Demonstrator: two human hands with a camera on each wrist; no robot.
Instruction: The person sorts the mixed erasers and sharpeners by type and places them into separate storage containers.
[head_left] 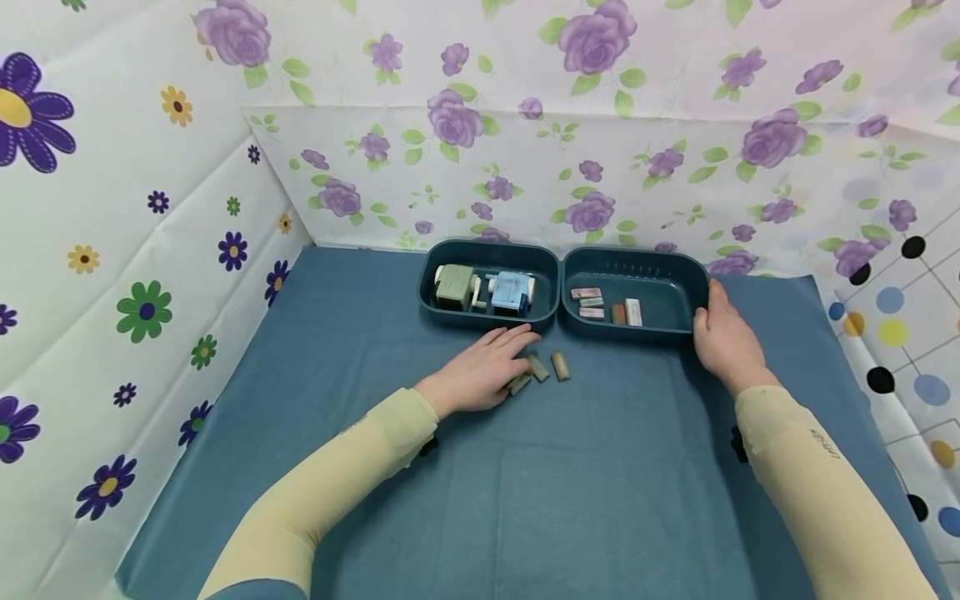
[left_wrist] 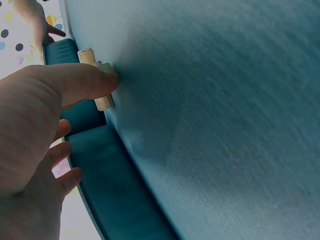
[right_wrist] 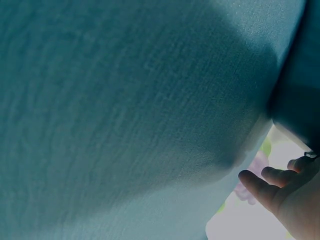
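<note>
My left hand reaches over three small tan and greenish eraser-like blocks on the cloth. Its thumb lies right at the nearest block; the other fingers stretch forward, apart from the thumb. Beside that are a greenish block and a tan block. In the left wrist view the thumb partly hides the blocks. At the right end of the right dark-teal tray, my right hand rests against the wall with fingers extended. Several small blocks lie in this tray's left part.
The left teal tray stands end to end with the right one. Inside it are a green crank pencil sharpener and a blue one. Blue cloth covers the table; a flowered sheet hangs behind the trays.
</note>
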